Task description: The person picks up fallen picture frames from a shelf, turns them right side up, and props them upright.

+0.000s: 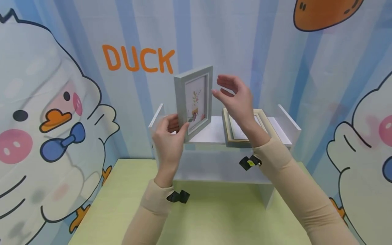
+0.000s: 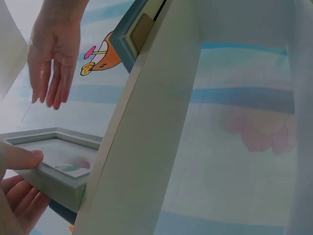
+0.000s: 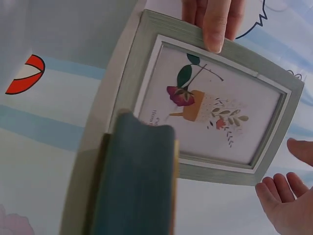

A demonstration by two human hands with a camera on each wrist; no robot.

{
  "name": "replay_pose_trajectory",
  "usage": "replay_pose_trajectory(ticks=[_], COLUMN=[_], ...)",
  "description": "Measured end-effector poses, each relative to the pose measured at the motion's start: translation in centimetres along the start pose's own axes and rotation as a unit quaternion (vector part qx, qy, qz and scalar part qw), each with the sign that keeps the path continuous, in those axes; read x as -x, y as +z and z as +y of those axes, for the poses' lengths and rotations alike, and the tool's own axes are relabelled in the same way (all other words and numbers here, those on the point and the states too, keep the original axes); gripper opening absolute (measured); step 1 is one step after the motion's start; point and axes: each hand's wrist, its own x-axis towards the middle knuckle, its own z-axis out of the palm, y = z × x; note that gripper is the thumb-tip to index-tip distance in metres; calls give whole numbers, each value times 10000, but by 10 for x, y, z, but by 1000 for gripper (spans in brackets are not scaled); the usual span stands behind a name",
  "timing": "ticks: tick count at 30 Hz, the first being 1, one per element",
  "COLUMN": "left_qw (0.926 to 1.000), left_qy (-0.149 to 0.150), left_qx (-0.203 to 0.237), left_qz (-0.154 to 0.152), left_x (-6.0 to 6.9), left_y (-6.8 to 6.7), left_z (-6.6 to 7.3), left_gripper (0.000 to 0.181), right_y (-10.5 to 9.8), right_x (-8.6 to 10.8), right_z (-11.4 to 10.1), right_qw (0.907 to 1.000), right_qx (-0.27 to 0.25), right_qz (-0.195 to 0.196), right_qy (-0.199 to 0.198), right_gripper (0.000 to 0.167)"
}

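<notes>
A grey-green picture frame (image 1: 196, 102) with a printed flower picture stands upright, turned at an angle, at the left part of the white shelf. My left hand (image 1: 168, 139) grips its lower left side, thumb on the front and fingers behind, as the left wrist view also shows on the frame's edge (image 2: 54, 181). My right hand (image 1: 234, 97) is beside the right edge, apart from it, fingers loosely bent and holding nothing. In the right wrist view a dried rose (image 3: 182, 96) shows within the picture.
Stacked frames (image 1: 228, 132) lie flat on the right part of the white shelf (image 1: 211, 131), below my right forearm. The shelf has raised side panels (image 1: 289, 120) and stands on a pale yellow-green table (image 1: 220, 217). A duck-print curtain (image 1: 214, 34) hangs behind.
</notes>
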Motion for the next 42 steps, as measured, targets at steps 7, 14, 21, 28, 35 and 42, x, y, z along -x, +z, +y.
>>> replay_pose_trajectory(ticks=[7,14,21,28,35,42], left_qw=[9995,9987,9983,9985,9982,9970], left_qy=[34,152,239,327,515,738], left_qx=[65,-83,-159,-244,-233,-190], left_qz=[298,471,501,356,184,101], left_x=[8,12,15,18,21,23], left_y=[11,20,27,29,28,28], left_z=[3,8,12,12,10,10], left_gripper=[29,27,26,26,26,27], right_y=[2,6,10,13,11,8], right_x=[1,-1,-12,-20,-23,-20], right_z=[-18,-23,-5,10,10,-9], right_qw=[9992,9982,9962,9918,9901,9862], right_qx=[-6,-47,17,209,366,456], right_qz=[-309,-487,-624,-839,-932,-1146], right_qy=[-238,-347,-603,-940,-981,-1107], right_gripper=[44,47,54,59,58,52])
